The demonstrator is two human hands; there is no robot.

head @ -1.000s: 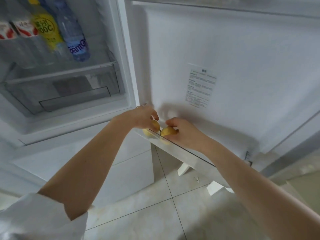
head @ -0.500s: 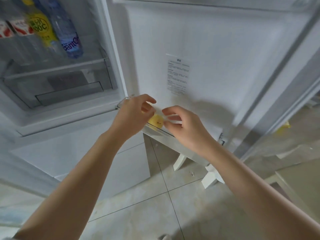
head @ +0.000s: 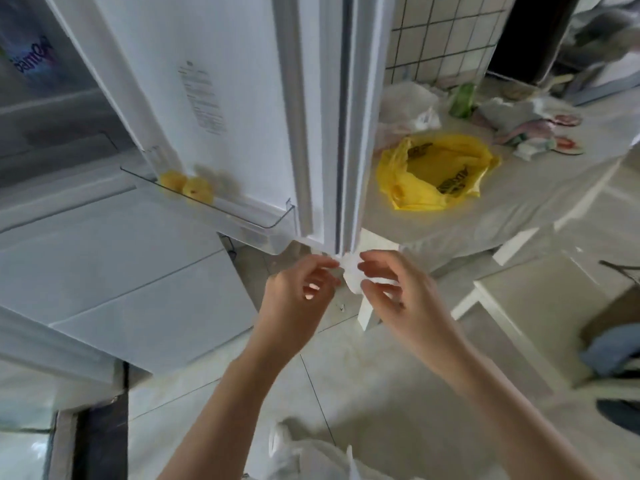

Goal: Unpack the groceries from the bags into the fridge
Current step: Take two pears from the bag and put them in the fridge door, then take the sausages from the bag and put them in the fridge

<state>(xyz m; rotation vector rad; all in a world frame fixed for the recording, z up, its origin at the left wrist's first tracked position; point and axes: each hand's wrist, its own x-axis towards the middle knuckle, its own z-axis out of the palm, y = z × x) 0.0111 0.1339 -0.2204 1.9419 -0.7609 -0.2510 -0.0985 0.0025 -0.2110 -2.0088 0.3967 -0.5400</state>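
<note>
Two yellow fruits [head: 188, 187] lie in the clear bottom shelf [head: 249, 221] of the open fridge door [head: 221, 81]. Both hands are below the door's lower corner, held apart from the shelf. My left hand [head: 299, 292] and my right hand [head: 391, 289] face each other with loosely curled fingers and hold nothing. A yellow plastic bag [head: 436, 171] lies open on the white-covered table [head: 519, 209] to the right of the door. A clear plastic bag [head: 408, 105] sits behind it.
A water bottle [head: 31, 60] shows inside the fridge at upper left. White freezer drawers [head: 121, 271] are below. On the table are a green bottle [head: 462, 98] and crumpled cloths [head: 530, 126]. A white stool [head: 540, 299] stands at right on the tiled floor.
Both hands let go of the yellow fruits in the door shelf and pulled back down and right. My view swung right, bringing the table and bags into sight.
</note>
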